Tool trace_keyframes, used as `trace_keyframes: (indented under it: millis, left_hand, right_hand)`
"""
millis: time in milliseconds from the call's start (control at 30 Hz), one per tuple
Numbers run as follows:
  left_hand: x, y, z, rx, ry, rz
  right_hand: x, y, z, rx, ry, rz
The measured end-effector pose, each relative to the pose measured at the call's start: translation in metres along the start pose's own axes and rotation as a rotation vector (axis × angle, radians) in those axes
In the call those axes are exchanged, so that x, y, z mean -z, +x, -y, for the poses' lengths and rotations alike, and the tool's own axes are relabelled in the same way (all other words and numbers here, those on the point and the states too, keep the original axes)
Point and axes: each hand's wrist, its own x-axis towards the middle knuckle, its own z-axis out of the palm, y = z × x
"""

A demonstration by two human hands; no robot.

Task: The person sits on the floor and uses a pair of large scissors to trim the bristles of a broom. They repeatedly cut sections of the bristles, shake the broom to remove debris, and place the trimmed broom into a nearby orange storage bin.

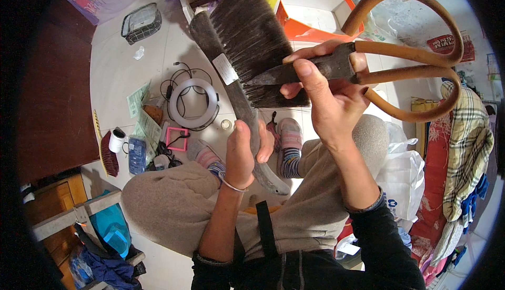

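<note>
My left hand (pixel 246 152) is closed around the curved wooden handle of a dark-bristled hand brush (pixel 232 73), held up in front of my lap. A white label with writing sticks to its back, by the bristles. In my right hand (pixel 331 96) is a pair of large scissors (pixel 323 69), gripped around the dark metal blades, which look closed together. Their wrapped, looped handles stick out to the right. The blade tips point left at the bristles' base beside the label; whether they touch the brush is unclear.
On the tiled floor lie a ring light (pixel 193 103) with cables, a red-bristled brush (pixel 108 154), a pink square frame (pixel 177 139) and a black wire basket (pixel 141 22). An orange-edged box (pixel 315 33) stands ahead, a white plastic bag (pixel 402 179) at right, a wooden frame (pixel 79 215) lower left.
</note>
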Motion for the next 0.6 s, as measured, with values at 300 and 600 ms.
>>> trace_keyframes:
  millis: [300, 600]
  left_hand:
    - [-0.0022, -0.0013, 0.0054, 0.027, -0.038, -0.031]
    - [-0.0026, -0.0014, 0.005, 0.013, -0.027, -0.048]
  right_hand:
    - [-0.003, -0.0033, 0.0013, -0.085, -0.015, 0.05]
    - [-0.0027, 0.0011, -0.0013, -0.036, 0.044, -0.044]
